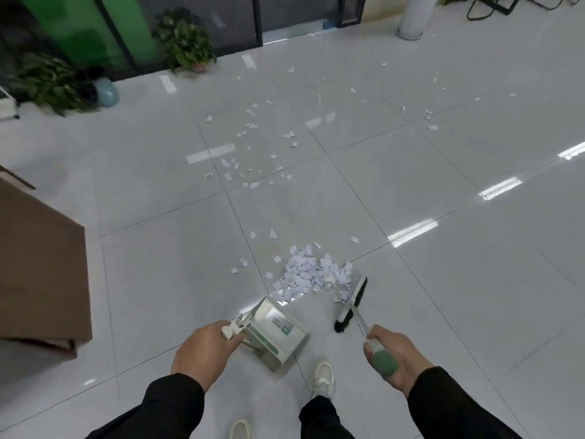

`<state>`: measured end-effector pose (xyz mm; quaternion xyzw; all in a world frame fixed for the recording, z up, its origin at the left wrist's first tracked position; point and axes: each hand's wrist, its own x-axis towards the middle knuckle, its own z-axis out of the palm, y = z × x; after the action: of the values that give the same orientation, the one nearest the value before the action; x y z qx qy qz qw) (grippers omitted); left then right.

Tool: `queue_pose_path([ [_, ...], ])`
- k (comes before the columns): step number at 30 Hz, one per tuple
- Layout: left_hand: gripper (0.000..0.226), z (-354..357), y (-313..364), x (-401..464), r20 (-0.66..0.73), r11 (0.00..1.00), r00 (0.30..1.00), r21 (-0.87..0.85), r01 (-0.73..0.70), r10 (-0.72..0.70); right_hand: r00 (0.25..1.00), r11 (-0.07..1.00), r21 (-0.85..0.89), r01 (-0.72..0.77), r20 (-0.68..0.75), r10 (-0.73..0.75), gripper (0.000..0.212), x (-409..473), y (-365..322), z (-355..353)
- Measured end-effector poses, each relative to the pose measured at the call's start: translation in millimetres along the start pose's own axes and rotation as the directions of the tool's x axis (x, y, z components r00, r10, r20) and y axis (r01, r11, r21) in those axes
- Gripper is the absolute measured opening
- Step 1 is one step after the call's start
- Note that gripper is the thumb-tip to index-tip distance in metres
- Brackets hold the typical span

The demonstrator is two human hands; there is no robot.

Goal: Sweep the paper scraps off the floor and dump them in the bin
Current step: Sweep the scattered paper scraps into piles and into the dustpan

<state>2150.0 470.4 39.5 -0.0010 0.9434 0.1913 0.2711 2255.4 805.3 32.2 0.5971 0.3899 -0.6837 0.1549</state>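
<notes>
A heap of white paper scraps (311, 274) lies on the glossy tiled floor just ahead of me. My left hand (204, 351) grips the handle of a white and green dustpan (273, 332), whose mouth faces the heap from its near left side. My right hand (394, 359) holds the green grip of a broom; its black and white brush head (351, 304) rests on the floor at the heap's right edge. More scraps (250, 150) lie scattered farther off, and a thinner scatter of scraps (430, 120) is at the far right. No bin is in view.
A brown desk corner (44, 270) juts in at the left. Potted plants (186, 42) and a blue pot (107, 91) stand along the glass wall at the back left. A white column (411, 17) and chair legs are at the far right. My shoes (323, 377) are below.
</notes>
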Motion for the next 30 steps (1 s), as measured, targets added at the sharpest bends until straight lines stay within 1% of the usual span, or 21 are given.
queue_pose_path([
  [1, 0.022, 3, 9, 2, -0.019, 0.999, 0.999, -0.011, 0.041, -0.041, 0.999, 1.0, -0.006, -0.012, 0.037, 0.012, 0.001, 7, -19, 4],
  [2, 0.023, 1, 12, 1, -0.027, 0.999, 0.999, -0.013, 0.043, -0.044, 0.999, 1.0, 0.018, -0.008, 0.036, 0.007, 0.003, 8, -25, 9],
  [4, 0.023, 10, 32, 0, -0.058, 0.99, 0.989, -0.056, 0.131, -0.134, 0.997, 0.999, -0.041, -0.008, 0.079, 0.011, 0.006, 21, -66, 12],
  [5, 0.023, 9, 34, -1, -0.062, 0.989, 0.988, -0.06, 0.136, -0.14, 0.998, 1.0, -0.023, -0.004, 0.065, 0.006, 0.007, 21, -73, 14],
  [7, 0.026, 20, 46, -9, -0.092, 0.971, 0.97, -0.103, 0.217, -0.227, 0.997, 0.997, -0.083, 0.009, 0.081, -0.002, 0.01, 26, -103, 14],
  [8, 0.029, 22, 46, -11, -0.09, 0.97, 0.969, -0.108, 0.22, -0.23, 0.998, 0.998, -0.057, -0.005, 0.07, 0.009, 0.011, 26, -105, 9],
  [10, 0.03, 30, 52, -24, -0.113, 0.946, 0.947, -0.157, 0.283, -0.302, 0.994, 0.997, -0.083, 0.002, 0.106, 0.006, 0.009, 24, -125, 7],
  [11, 0.03, 32, 53, -25, -0.113, 0.949, 0.95, -0.156, 0.273, -0.292, 0.995, 0.999, -0.049, -0.004, 0.102, 0.009, 0.008, 23, -126, 2],
  [13, 0.033, 39, 59, -41, -0.15, 0.926, 0.924, -0.203, 0.318, -0.351, 0.99, 0.994, -0.107, 0.021, 0.138, -0.006, 0.006, 15, -136, 1],
  [14, 0.034, 40, 59, -39, -0.151, 0.927, 0.924, -0.199, 0.319, -0.351, 0.991, 0.994, -0.109, 0.013, 0.131, 0.001, 0.006, 13, -135, -4],
  [16, 0.033, 48, 66, -59, -0.163, 0.896, 0.895, -0.245, 0.37, -0.415, 0.988, 0.983, -0.178, 0.039, 0.153, -0.011, 0.008, 5, -140, -10],
  [17, 0.031, 51, 66, -59, -0.157, 0.896, 0.897, -0.245, 0.37, -0.413, 0.989, 0.983, -0.18, 0.03, 0.149, -0.003, 0.009, 7, -137, -15],
  [19, 0.027, 63, 78, -73, -0.178, 0.867, 0.869, -0.298, 0.399, -0.461, 0.983, 0.973, -0.224, 0.058, 0.181, -0.017, 0.011, -1, -143, -21],
  [20, 0.026, 61, 77, -69, -0.196, 0.871, 0.869, -0.302, 0.387, -0.454, 0.983, 0.972, -0.225, 0.063, 0.182, -0.022, 0.012, 2, -145, -17],
  [22, 0.028, 80, 96, -84, -0.219, 0.848, 0.844, -0.342, 0.404, -0.49, 0.975, 0.965, -0.238, 0.106, 0.215, -0.054, 0.015, -5, -146, -32],
  [23, 0.029, 78, 95, -82, -0.22, 0.842, 0.837, -0.35, 0.411, -0.5, 0.972, 0.964, -0.244, 0.109, 0.229, -0.052, 0.016, -4, -146, -28],
  [25, 0.03, 99, 116, -102, -0.212, 0.821, 0.821, -0.372, 0.433, -0.53, 0.969, 0.956, -0.261, 0.135, 0.234, -0.073, 0.02, -15, -150, -55],
  [29, 0.033, 117, 140, -123, -0.233, 0.771, 0.783, -0.472, 0.427, -0.576, 0.953, 0.952, -0.278, 0.125, 0.299, -0.038, 0.02, -27, -163, -84],
  [30, 0.033, 116, 152, -124, -0.242, 0.759, 0.773, -0.496, 0.421, -0.586, 0.948, 0.952, -0.283, 0.117, 0.317, -0.022, 0.02, -32, -175, -90],
])
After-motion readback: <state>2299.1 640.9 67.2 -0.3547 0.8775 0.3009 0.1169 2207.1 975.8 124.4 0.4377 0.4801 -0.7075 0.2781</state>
